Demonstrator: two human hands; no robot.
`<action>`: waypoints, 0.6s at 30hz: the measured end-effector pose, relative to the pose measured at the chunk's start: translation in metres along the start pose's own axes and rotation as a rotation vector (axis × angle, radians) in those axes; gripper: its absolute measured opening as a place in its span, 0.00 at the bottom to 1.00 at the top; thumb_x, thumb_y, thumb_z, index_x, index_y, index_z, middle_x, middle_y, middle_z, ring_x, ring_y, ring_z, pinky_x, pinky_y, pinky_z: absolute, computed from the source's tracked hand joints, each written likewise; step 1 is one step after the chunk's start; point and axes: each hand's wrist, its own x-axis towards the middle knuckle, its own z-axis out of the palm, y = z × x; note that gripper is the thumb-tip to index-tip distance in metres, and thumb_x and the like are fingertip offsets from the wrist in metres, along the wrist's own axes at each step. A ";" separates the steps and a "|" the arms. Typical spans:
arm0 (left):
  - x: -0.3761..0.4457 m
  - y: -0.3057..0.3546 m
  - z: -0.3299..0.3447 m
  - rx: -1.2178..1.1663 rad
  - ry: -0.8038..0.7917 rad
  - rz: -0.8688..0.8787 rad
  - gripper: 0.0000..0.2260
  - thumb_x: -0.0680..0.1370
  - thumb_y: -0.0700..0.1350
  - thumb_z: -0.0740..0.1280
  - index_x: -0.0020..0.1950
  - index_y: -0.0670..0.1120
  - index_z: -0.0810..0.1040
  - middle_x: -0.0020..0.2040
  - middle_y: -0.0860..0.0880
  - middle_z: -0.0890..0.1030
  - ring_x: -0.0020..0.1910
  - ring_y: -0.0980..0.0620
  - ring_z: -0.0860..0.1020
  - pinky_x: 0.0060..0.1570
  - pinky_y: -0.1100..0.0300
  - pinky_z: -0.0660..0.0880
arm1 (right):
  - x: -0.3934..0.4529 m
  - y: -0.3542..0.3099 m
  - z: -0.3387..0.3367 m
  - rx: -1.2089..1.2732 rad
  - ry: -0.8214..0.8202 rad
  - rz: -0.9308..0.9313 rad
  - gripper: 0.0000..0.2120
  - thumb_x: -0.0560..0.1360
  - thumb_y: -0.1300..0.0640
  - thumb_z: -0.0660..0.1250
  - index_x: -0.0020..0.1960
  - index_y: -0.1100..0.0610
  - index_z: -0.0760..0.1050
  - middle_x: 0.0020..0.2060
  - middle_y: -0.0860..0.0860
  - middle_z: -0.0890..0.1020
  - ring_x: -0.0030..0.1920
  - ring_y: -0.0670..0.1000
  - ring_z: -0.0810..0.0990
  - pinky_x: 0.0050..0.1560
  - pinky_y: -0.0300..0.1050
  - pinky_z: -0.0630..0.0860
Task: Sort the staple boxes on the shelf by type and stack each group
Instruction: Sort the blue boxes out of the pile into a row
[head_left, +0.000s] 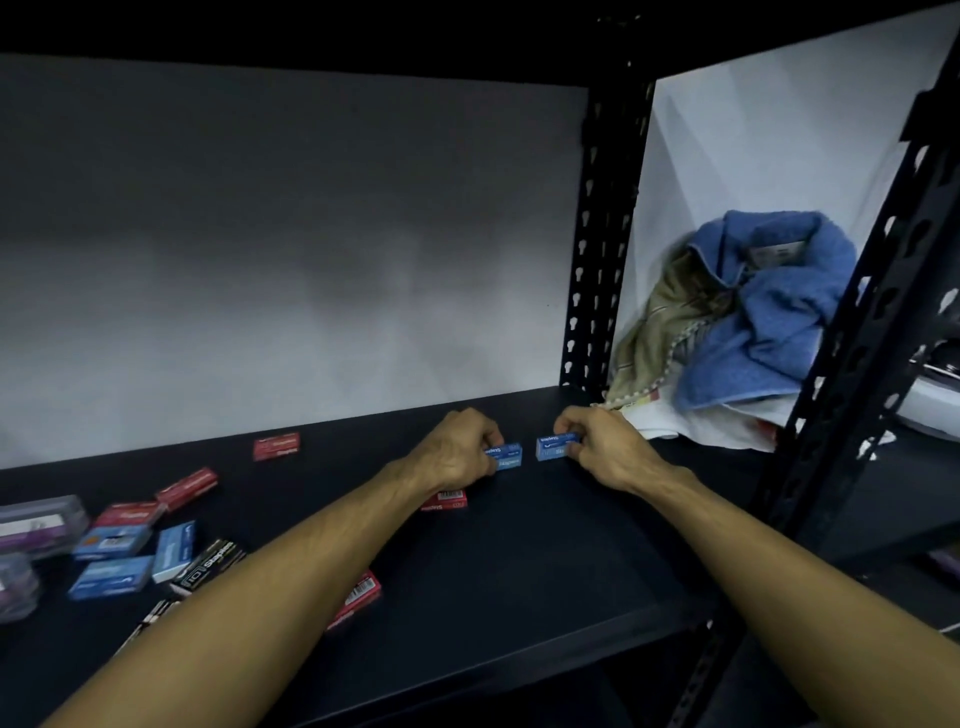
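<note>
Both hands reach to the back right of the black shelf. My left hand grips a blue staple box that rests on the shelf. My right hand grips a second blue staple box just to the right of it, a small gap between the two. A red staple box lies under my left wrist. Another red box sits near the back wall. More red boxes, blue boxes and a black box lie scattered at the left.
Clear plastic cases stand at the far left edge. A red box shows beneath my left forearm. A black perforated upright bounds the shelf on the right; beyond it lies a pile of blue and beige cloth.
</note>
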 end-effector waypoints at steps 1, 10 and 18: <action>0.000 0.000 0.000 0.000 0.000 0.001 0.12 0.74 0.40 0.72 0.57 0.46 0.82 0.53 0.49 0.82 0.50 0.52 0.80 0.54 0.58 0.78 | 0.000 0.001 0.001 0.005 0.007 0.001 0.09 0.75 0.61 0.69 0.46 0.47 0.75 0.38 0.43 0.79 0.36 0.40 0.75 0.41 0.41 0.70; 0.001 0.002 0.002 -0.004 0.008 0.021 0.11 0.75 0.39 0.72 0.56 0.46 0.82 0.52 0.49 0.83 0.49 0.52 0.80 0.52 0.60 0.77 | -0.001 -0.001 0.000 0.012 0.021 0.000 0.08 0.76 0.62 0.68 0.49 0.50 0.76 0.39 0.41 0.77 0.38 0.39 0.74 0.42 0.41 0.70; 0.004 0.004 0.005 0.017 0.032 0.028 0.12 0.76 0.39 0.71 0.58 0.45 0.81 0.55 0.48 0.82 0.50 0.52 0.79 0.52 0.61 0.76 | -0.003 -0.001 -0.001 0.040 0.028 -0.009 0.09 0.76 0.64 0.68 0.48 0.50 0.76 0.42 0.47 0.81 0.37 0.41 0.76 0.43 0.43 0.74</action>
